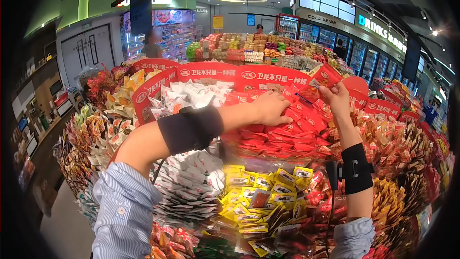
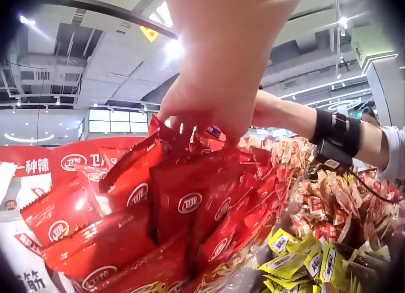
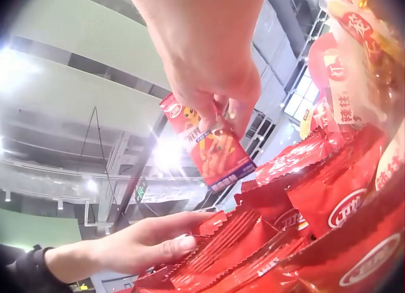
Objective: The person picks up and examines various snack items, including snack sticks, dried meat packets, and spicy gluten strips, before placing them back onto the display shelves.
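Note:
Between thumb and fingers my right hand (image 1: 336, 98) pinches a red snack packet (image 1: 324, 76), raised above the pile at the back. Its printed front, with a picture of the snack and a dark blue strip, shows in the right wrist view, where the packet (image 3: 215, 147) hangs tilted from the fingertips. My left hand (image 1: 268, 109) rests on the heap of red snack packets (image 1: 282, 136), fingers spread over their top edges. The right wrist view shows the left hand's thumb and fingers (image 3: 158, 242) lying along the upstanding packets, gripping none of them.
White packets (image 1: 191, 177) fill the section to the left, and yellow packets (image 1: 263, 192) lie in front. A red printed sign board (image 1: 206, 73) stands behind the piles. More packaged snacks (image 1: 397, 139) are heaped at the right. Drink coolers (image 1: 357, 57) line the far wall.

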A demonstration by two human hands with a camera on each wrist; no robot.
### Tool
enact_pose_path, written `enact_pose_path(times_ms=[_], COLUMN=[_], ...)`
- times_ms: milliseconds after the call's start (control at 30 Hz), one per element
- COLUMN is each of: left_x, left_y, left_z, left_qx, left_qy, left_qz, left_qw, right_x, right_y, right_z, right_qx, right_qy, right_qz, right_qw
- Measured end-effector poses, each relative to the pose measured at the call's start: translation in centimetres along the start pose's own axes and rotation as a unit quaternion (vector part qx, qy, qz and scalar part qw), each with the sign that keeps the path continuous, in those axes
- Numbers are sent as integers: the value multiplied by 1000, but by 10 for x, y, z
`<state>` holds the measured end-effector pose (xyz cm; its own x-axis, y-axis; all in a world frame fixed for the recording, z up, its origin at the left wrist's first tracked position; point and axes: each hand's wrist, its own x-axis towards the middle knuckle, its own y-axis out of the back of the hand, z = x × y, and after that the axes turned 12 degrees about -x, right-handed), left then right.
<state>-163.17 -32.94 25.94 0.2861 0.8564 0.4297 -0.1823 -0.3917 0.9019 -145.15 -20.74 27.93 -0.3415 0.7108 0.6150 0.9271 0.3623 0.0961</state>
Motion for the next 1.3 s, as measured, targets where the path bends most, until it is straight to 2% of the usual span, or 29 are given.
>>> enact_pose_path(times_ms=[33,67,167,200,300,333,367,433,467,500,567,667,733,767,867,900,1000,1067,1167,1233,1300], left_x=[-2,-2,-5,-9,-13,-17,-18,-16,-15,-14,-13,-21,-32,-38,-59,-68,-93,-101,-99,-95,-91], left_y=[2,4,13,14,12,16,13,10,13,16,28,59,87,97,120,124,121,112,99,82,57], left_z=[3,7,20,22,15,20,17,14,15,14,10,6,2,-6,-23,-28,-42,-45,-34,-22,-14], left_qx=[-18,-37,-42,-36,-21,-33,-30,-20,-16,-49,-118,-142,-151,-142,-125,-122,-123,-158,-174,-152,-127], left_qy=[13,26,42,47,26,37,35,33,30,40,49,61,93,76,115,125,133,163,151,100,26], left_qz=[-5,-9,-37,-51,-38,-33,-32,-34,-39,-41,-45,25,58,95,195,197,172,147,85,58,43], left_qw=[1000,999,998,997,999,998,998,999,999,997,991,988,982,982,966,965,968,963,969,982,991], right_x=[1,7,4,5,5,3,2,2,0,12,13,-3,-4,-3,4,6,19,26,35,45,32], right_y=[-2,-6,-13,-14,-21,-25,-28,-31,-33,-26,-24,-36,-45,-48,-59,-62,-69,-74,-76,-71,-73], right_z=[1,13,22,29,58,45,38,26,16,30,33,24,25,24,19,18,28,41,50,64,39], right_qx=[-4,-2,-125,-109,-281,-192,-183,-118,-148,-179,-318,-314,-291,-281,-318,-319,-276,-304,-321,-295,-316], right_qy=[-15,21,-42,-66,68,-14,3,97,124,95,95,92,122,135,127,128,137,110,38,-7,-11], right_qz=[-16,-35,-78,-146,-169,-194,-149,-112,-112,-161,-195,-113,-138,-145,-160,-158,-221,-306,-398,-456,-400], right_qw=[1000,999,988,981,942,962,972,982,975,966,923,938,939,939,926,926,925,896,859,840,860])
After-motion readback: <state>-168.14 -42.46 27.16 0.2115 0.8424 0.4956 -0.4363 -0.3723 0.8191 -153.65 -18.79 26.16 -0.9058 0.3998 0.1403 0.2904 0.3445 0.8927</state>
